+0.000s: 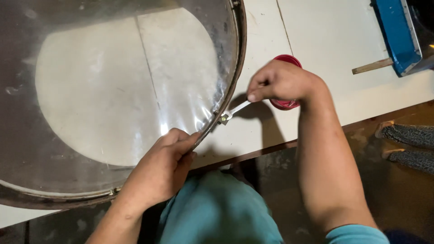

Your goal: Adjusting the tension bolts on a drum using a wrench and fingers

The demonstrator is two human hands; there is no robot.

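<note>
My left hand (160,169) clenches the metal hoop (235,72) of a large drum frame with a clear membrane (113,90), thumb pressed on the rim at its near edge. My right hand (278,81) pinches a small silver wrench (233,112) (its head seated on a lug at the hoop's edge). The drum lies flat on a white table (325,40). A red cup (285,103) sits just behind my right hand.

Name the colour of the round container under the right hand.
Red container, seen in the head view.
</note>
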